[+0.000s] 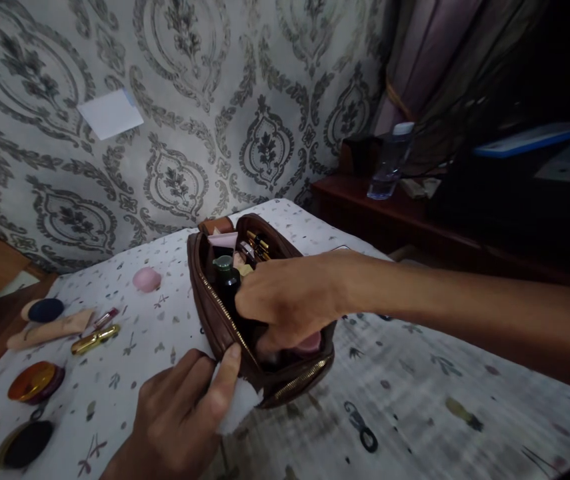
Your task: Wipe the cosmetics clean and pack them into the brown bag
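A brown zip pouch [215, 310] lies open on the patterned bedsheet [415, 393], packed with cosmetics, among them a dark green bottle [225, 275] and gold-capped tubes [257, 243]. My right hand [285, 300] reaches into the pouch with its fingers curled down inside; something pink [309, 343] shows under them. My left hand [185, 407] pinches the near rim of the pouch with the thumb, and a white tissue [237, 407] is pressed under it.
On the sheet to the left lie a pink sponge [146, 279], a gold lipstick [95, 339], a beige tube [49, 330], an orange compact [32, 381] and a dark round puff [27, 443]. A water bottle [389, 163] stands on a dark wooden bedside table [379, 213] at the right.
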{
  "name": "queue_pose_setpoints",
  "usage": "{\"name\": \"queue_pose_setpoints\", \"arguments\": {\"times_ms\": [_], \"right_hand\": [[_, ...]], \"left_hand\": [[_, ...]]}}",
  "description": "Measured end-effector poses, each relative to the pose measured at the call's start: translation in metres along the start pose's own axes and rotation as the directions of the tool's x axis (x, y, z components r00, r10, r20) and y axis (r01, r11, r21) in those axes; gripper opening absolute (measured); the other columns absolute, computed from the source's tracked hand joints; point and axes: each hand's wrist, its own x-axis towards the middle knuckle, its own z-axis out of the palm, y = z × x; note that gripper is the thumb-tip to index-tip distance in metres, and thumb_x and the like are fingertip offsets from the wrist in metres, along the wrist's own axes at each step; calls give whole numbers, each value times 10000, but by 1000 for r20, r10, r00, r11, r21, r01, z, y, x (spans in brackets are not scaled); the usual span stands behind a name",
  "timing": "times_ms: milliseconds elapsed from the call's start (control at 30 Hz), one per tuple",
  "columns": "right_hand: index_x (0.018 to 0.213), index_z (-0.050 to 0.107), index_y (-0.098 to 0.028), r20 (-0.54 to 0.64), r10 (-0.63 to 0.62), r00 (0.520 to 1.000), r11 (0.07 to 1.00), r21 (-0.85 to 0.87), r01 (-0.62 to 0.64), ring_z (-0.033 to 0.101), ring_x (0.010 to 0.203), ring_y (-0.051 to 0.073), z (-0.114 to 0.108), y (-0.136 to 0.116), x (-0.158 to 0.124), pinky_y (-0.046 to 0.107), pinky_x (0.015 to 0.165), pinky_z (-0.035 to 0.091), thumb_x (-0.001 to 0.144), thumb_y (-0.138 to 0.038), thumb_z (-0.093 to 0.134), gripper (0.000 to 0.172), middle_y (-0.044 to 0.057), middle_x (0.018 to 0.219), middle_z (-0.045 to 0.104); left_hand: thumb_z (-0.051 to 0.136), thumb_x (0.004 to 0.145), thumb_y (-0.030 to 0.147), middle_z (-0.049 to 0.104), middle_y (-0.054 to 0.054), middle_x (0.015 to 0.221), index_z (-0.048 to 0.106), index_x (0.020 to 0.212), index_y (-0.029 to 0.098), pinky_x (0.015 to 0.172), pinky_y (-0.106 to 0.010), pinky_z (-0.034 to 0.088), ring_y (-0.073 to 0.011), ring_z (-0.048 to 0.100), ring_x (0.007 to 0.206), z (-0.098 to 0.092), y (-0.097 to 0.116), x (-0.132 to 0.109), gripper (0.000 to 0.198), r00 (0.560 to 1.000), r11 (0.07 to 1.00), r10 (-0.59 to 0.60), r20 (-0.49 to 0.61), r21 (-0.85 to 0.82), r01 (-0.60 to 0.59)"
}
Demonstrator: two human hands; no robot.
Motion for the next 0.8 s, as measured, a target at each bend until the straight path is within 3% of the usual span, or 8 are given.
{"name": "queue_pose_setpoints", "arguments": {"times_ms": [100, 233, 367, 633, 800], "right_hand": [[731, 717, -118, -12, 17, 1000, 1000, -12, -17, 587, 684, 185, 4, -2, 1, 331, 745, 393, 831, -356, 705, 258, 9, 588, 617], [780, 724, -118, -43, 58, 997, 998, -16, -59, 620, 758, 221, 7, -7, 6, 376, 813, 397, 796, -298, 716, 181, 39, 651, 657], [812, 737, -111, -46, 86, 995, 996, 19, -86, 614, 710, 211, 7, -6, 9, 358, 750, 410, 759, -197, 688, 113, 52, 692, 671], [798, 731, -82, 45, 84, 995, 990, 107, -88, 545, 661, 164, -1, 1, 5, 272, 598, 378, 784, -244, 702, 166, 28, 674, 621], [749, 704, -107, 58, 54, 997, 988, 142, -62, 505, 668, 141, -3, 3, -1, 264, 605, 355, 794, -170, 696, 78, -8, 654, 572]], "left_hand": [[322, 917, 2, 554, 7, 610, 578, 1202, 70, 495, -257, 349, -132, 558, 566, -2, 0, 6, 389, 1000, 1000, 25, 14, 12, -26], [336, 901, 4, 580, 2, 619, 453, 1375, 36, 486, -253, 379, -147, 585, 577, -3, -1, 8, 489, 999, 998, 47, 28, 27, -48], [314, 904, 6, 630, -19, 666, 309, 1499, 29, 500, -251, 422, -158, 630, 623, -4, -1, 8, 595, 997, 997, 61, 44, 53, -63], [295, 933, 25, 612, -13, 649, 323, 1489, 26, 476, -249, 419, -154, 616, 585, -4, 1, 10, 557, 999, 999, 47, 17, 27, -48], [308, 920, 14, 611, -14, 654, 296, 1516, 39, 494, -251, 431, -161, 622, 609, -2, 0, 6, 597, 999, 999, 34, 14, 12, -34]]}}
